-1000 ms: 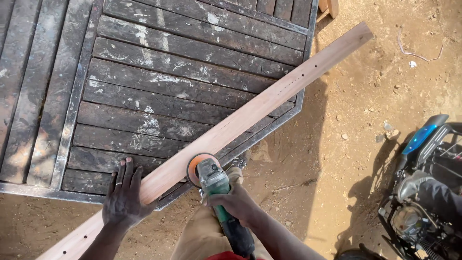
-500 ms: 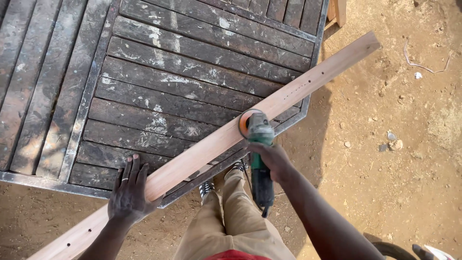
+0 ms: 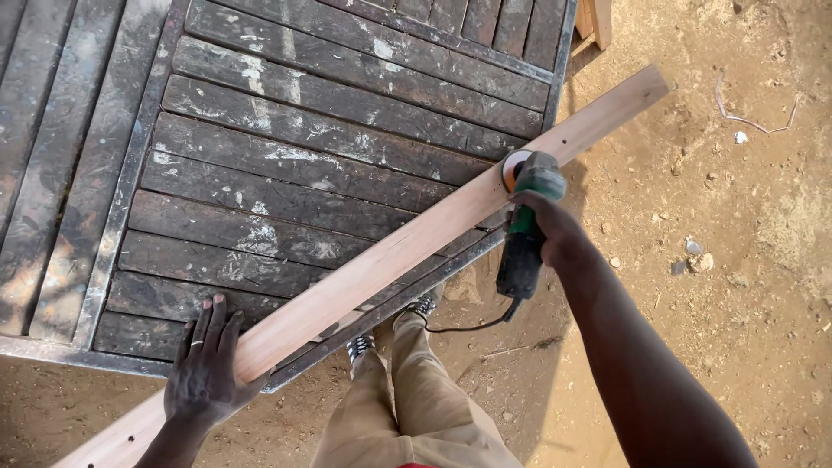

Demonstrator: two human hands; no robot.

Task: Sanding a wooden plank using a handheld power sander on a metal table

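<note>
A long pale wooden plank [image 3: 407,247] lies diagonally across a dark slatted metal-framed platform [image 3: 286,156], from lower left to upper right. My left hand [image 3: 205,368] presses flat on the plank's lower end, fingers spread. A green and black angle grinder [image 3: 527,221] is gripped in my right hand [image 3: 544,224]; its orange sanding disc [image 3: 515,167] rests on the plank near the platform's right edge. A black cord [image 3: 468,325] trails from the tool's rear.
My legs in tan trousers [image 3: 407,407] and my shoes [image 3: 360,347] stand on sandy ground beside the platform. Small stones [image 3: 693,256] and a thin twig [image 3: 754,117] lie in the dirt at right. A wooden piece [image 3: 594,17] stands at the top.
My right hand has run the grinder up along the plank toward its upper right end. My left hand has stayed pressed on the lower end.
</note>
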